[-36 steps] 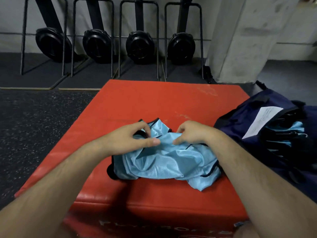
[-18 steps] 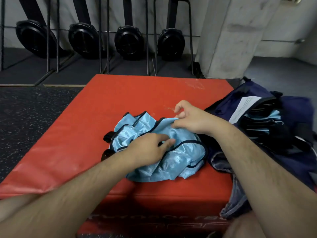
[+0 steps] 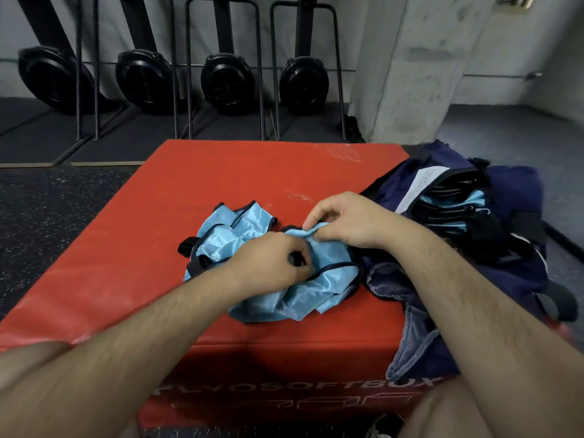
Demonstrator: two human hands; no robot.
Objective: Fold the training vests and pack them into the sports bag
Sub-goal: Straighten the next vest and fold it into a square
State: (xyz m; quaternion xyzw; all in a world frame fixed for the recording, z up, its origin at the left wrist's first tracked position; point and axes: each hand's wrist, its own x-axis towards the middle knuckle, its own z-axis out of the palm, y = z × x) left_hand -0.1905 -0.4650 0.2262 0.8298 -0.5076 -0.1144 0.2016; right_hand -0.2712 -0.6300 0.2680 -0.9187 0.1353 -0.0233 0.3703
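On the red box, left hand and right hand each pinched the crumpled vest by its trim (bag open alongside); spreading it flat seemed next.

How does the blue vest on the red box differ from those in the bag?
The loose vest lies crumpled; the bagged vests sit folded and stacked. The left hand and right hand grip the loose vest; nothing touches the bagged vests. Both are light blue with dark trim.

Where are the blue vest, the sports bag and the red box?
blue vest (image 3: 319,294), head view, crumpled lower fabric.
sports bag (image 3: 518,192), head view, navy far side.
red box (image 3: 221,172), head view, bare top.
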